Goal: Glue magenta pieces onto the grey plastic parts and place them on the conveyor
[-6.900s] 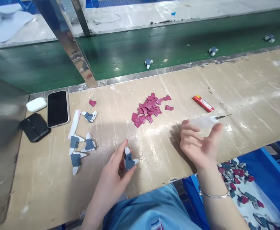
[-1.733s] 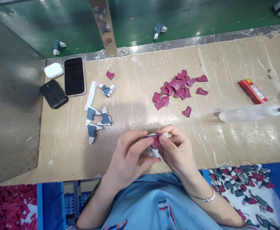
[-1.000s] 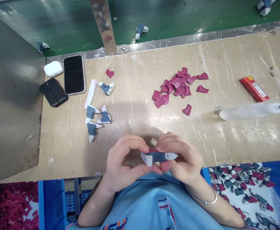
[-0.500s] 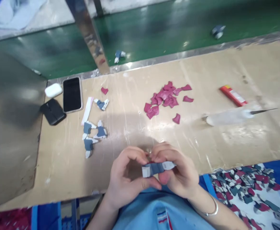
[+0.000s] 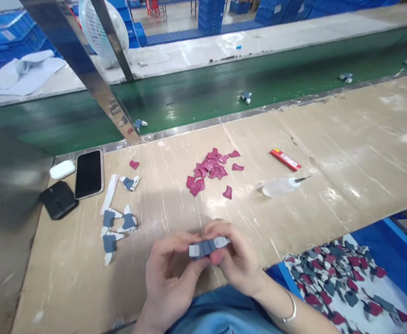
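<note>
My left hand and my right hand are close together over the near part of the table. Between them they pinch a small blue-grey and white shaped piece. The left fingers grip its pale left end and the right fingers its other end. My fingers cover part of its far side. Beyond the hands lies a loose pile of dark red flat cut pieces. Several similar blue-grey and white pieces rest to the left, near a white strip.
A translucent bottle with a thin dark nozzle lies by a red packet. Left are a phone, a white case and a black square object. A green belt runs behind. A blue bin holds scraps lower right.
The view has tilted up, showing more of the room beyond. Pieces on the green belt have shifted left relative to the table. Both hands keep hold of the same piece.
</note>
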Available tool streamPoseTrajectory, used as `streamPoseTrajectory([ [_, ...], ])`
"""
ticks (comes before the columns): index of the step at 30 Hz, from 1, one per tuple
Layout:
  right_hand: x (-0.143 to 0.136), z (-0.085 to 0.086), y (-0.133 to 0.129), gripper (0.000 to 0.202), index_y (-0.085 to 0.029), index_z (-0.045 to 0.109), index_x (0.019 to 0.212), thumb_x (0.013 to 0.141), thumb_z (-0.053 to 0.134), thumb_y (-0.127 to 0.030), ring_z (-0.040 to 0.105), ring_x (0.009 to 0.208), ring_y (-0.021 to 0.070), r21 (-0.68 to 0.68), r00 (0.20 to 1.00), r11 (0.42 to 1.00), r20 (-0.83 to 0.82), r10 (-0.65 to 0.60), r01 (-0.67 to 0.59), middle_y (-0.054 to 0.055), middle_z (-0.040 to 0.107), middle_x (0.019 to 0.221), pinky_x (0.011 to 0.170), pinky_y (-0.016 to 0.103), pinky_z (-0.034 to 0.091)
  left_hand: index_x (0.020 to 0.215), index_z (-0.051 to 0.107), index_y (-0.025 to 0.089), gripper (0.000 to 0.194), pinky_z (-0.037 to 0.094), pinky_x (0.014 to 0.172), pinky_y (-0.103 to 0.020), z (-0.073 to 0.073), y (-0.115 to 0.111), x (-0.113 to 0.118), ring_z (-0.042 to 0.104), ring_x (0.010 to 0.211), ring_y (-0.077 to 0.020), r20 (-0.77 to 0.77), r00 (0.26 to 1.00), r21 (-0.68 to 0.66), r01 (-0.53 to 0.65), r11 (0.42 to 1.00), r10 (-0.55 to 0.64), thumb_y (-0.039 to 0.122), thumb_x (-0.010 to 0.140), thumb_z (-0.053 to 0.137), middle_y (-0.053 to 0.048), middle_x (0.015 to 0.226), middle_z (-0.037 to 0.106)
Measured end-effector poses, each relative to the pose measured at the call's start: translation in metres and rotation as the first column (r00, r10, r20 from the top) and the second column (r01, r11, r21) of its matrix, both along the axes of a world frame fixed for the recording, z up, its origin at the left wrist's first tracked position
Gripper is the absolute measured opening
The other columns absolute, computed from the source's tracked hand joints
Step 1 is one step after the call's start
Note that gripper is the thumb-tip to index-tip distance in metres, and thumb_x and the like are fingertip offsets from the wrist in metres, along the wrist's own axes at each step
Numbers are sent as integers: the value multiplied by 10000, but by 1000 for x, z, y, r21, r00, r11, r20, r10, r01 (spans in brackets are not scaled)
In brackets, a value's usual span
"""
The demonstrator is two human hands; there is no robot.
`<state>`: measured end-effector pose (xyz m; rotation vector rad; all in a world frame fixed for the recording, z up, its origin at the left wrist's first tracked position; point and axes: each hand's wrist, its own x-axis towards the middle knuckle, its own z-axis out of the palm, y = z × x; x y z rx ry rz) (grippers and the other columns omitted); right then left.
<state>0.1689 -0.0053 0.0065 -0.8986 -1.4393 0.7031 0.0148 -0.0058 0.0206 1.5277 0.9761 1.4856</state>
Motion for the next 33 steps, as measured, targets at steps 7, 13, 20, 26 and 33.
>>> streamPoseTrajectory([
  [7,-1,-1,-2,156,-261,720,1158,1015,744,-321,811,884,217,49,995,998,-96,40,-36,54,798,949,754,341,708,1434,594,250,673,699,933,-293,4,8,-15,845,954,-178,-173,983,201,100,975,-65,-30,855,791,-25,1050,859],
  [13,8,-2,-3,259,-241,756,1246,988,774,-222,828,994,225,102,996,992,-47,73,-68,81,830,1042,843,340,715,1497,559,224,770,677,993,-297,9,12,-20,828,961,-153,-193,981,239,69,968,-22,-70,807,730,-4,1018,820],
  [20,15,-1,2,339,-265,691,1336,1008,753,-331,823,938,240,83,995,992,40,90,-93,77,832,1013,808,379,712,1050,669,236,395,688,787,-301,18,18,-22,849,786,-194,-346,938,228,69,971,15,-49,779,706,17,846,845],
  [26,25,10,9,146,-251,703,1147,1093,603,-344,793,791,208,132,979,990,204,17,-45,58,784,886,683,336,690,1128,644,230,367,681,753,-292,34,41,-19,839,802,-186,-491,847,208,341,917,-204,-16,856,655,-30,919,852],
  [33,59,13,5,175,-247,707,1186,1068,662,-368,780,732,208,137,969,984,205,-141,114,48,797,847,645,347,670,1130,629,216,236,670,809,-238,49,63,21,831,874,-156,-570,728,161,553,818,-381,42,975,667,-36,981,848],
])
